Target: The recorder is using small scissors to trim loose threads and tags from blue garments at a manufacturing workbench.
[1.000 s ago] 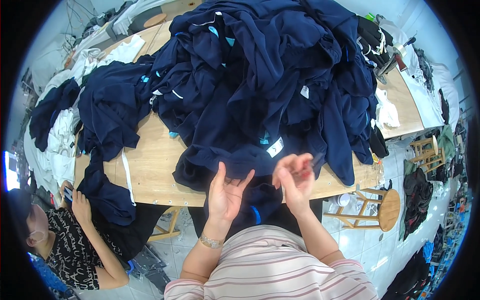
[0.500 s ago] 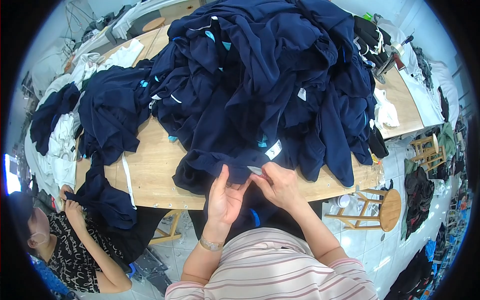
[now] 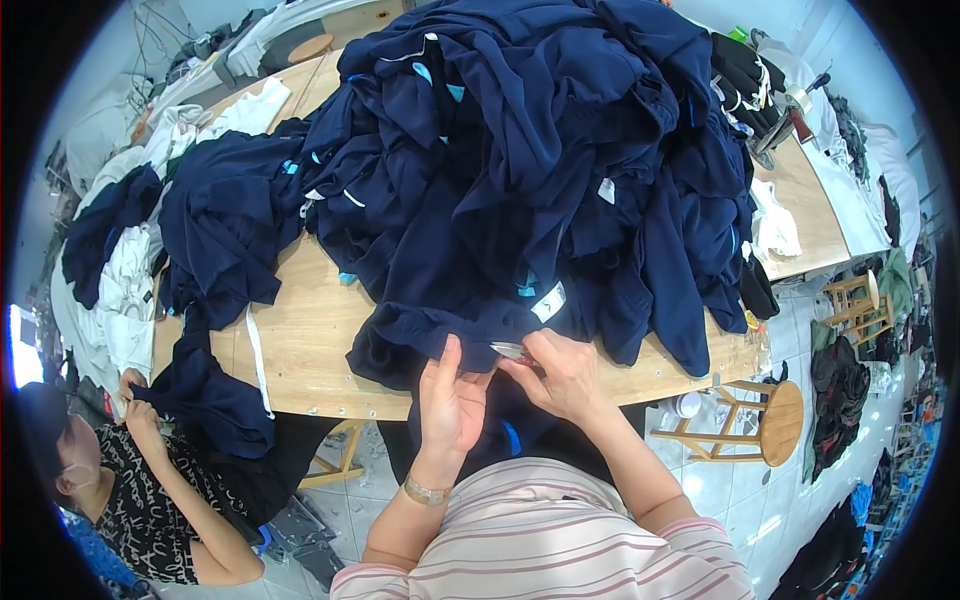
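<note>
A navy garment [image 3: 425, 322] lies along the near edge of the table, its gathered band turned toward me. My left hand [image 3: 452, 402] pinches that band's edge, thumb on top and the other fingers beneath. Closed around small thread snips [image 3: 512, 352], my right hand [image 3: 560, 372] sits just beside it. The metal blades point left at the cloth, and a bit of red shows by my fingers. Whether the blades touch the fabric I cannot tell. A white label [image 3: 549, 302] shows on the navy cloth just beyond my right hand.
A large heap of navy garments [image 3: 540, 110] covers most of the wooden table [image 3: 310, 355]. At the left, another person [image 3: 150, 500] handles navy cloth. White garments [image 3: 125, 285] lie behind that person's work. Wooden stools [image 3: 780, 423] stand to the right.
The snips' blades have tilted to lie flatter and slightly lower against the band, pointing left. My left hand keeps its hold on the garment with little movement.
</note>
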`<move>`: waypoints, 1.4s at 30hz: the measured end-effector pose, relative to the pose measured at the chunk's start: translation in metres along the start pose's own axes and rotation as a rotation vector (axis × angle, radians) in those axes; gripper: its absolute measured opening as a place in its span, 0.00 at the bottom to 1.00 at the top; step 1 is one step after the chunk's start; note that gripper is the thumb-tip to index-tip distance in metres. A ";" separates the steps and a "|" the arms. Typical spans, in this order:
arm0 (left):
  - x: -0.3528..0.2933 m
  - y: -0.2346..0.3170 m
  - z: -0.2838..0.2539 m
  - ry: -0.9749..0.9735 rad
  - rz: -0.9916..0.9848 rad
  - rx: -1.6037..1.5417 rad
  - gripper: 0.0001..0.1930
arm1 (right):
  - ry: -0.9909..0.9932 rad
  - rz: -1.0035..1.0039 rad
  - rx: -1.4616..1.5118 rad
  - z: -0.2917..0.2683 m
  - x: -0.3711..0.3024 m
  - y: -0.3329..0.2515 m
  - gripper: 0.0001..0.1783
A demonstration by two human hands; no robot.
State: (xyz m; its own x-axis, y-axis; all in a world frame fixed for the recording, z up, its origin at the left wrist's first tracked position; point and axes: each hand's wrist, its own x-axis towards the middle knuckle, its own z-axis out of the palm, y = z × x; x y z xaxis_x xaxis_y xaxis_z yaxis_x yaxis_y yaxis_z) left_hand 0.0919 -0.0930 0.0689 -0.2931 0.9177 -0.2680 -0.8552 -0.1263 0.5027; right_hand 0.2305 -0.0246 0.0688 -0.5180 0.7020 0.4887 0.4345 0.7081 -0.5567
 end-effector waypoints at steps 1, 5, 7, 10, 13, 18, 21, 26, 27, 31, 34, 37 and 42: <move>0.000 0.000 0.000 0.000 -0.001 0.000 0.12 | 0.001 -0.001 0.000 0.000 0.000 0.000 0.17; 0.000 0.000 0.002 0.002 0.013 0.017 0.12 | 0.002 -0.005 -0.008 -0.001 -0.001 0.000 0.18; -0.001 -0.001 0.002 0.000 0.023 0.027 0.11 | -0.023 -0.006 -0.023 -0.001 0.000 -0.001 0.18; -0.001 -0.003 0.002 0.026 0.047 0.048 0.11 | -0.020 -0.016 -0.026 0.000 0.001 0.000 0.18; -0.002 -0.004 0.002 0.010 0.058 0.072 0.10 | -0.014 -0.031 -0.019 -0.001 0.002 -0.002 0.18; -0.004 -0.004 0.003 0.034 0.067 0.100 0.07 | -0.009 -0.011 0.024 -0.003 0.003 -0.003 0.18; -0.005 -0.005 0.007 0.045 0.045 0.053 0.10 | 0.015 0.195 0.211 -0.004 0.002 -0.007 0.18; -0.006 -0.007 0.006 0.008 -0.030 0.007 0.09 | 0.109 0.229 0.480 -0.003 0.015 -0.020 0.18; -0.006 -0.008 0.005 -0.025 -0.043 -0.019 0.08 | 0.082 0.181 0.474 -0.002 0.018 -0.022 0.18; -0.003 0.001 0.007 0.040 -0.250 -0.048 0.09 | 0.169 -0.165 0.219 0.013 0.017 -0.005 0.16; 0.005 -0.001 -0.004 -0.012 -0.326 -0.206 0.14 | 0.194 -0.148 0.245 0.013 0.012 -0.004 0.15; 0.002 0.001 0.015 0.090 -0.230 -0.230 0.14 | 0.250 0.104 0.432 0.009 0.004 -0.008 0.06; 0.002 -0.002 0.015 0.148 -0.179 -0.198 0.10 | 0.177 0.285 0.468 0.004 -0.005 -0.002 0.07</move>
State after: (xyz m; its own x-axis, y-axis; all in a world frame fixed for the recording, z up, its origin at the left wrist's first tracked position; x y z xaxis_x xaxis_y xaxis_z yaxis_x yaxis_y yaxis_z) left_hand 0.0999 -0.0851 0.0797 -0.1773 0.8691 -0.4618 -0.9612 -0.0521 0.2710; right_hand 0.2293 -0.0299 0.0646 -0.2794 0.8907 0.3587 0.1459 0.4086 -0.9010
